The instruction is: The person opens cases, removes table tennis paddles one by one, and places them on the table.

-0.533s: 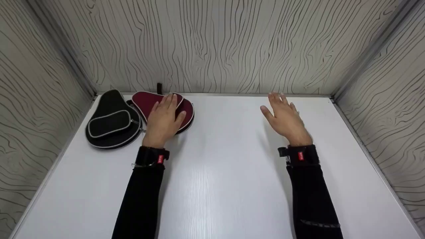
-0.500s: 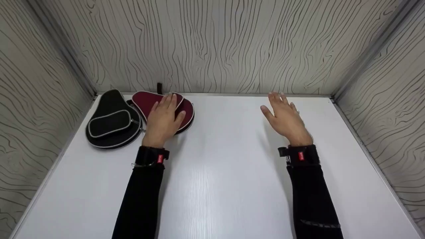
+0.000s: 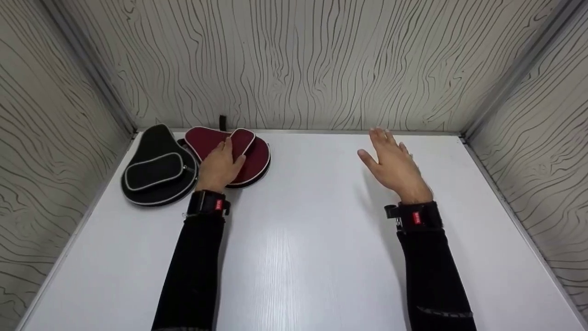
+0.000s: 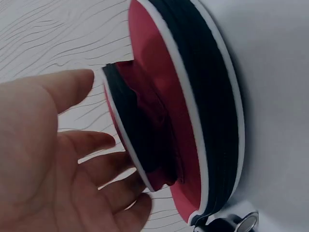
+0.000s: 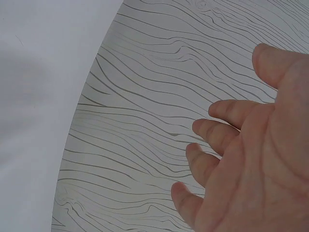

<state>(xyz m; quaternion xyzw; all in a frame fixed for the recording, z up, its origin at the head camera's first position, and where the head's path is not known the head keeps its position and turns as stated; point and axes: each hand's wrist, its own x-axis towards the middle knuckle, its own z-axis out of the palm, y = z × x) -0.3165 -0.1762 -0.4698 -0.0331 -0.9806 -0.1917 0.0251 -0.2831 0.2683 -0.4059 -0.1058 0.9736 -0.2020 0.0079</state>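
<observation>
A dark red paddle-shaped zip case with white piping lies at the back left of the white table. My left hand rests on it. In the left wrist view its straight fingers touch the edge of the case's raised pocket flap, with the thumb spread apart above. The hand pinches nothing. My right hand hovers over the back right of the table, fingers straight and slightly spread, holding nothing. The right wrist view shows that hand against the patterned wall.
A black case of the same shape lies just left of the red one, touching it. A short dark strap stands behind the red case at the back wall. Wood-grain walls close the table in on three sides.
My left hand has drawn back toward me on the red case, and the pocket flap now stands raised past its fingertips. The right hand has barely moved.
</observation>
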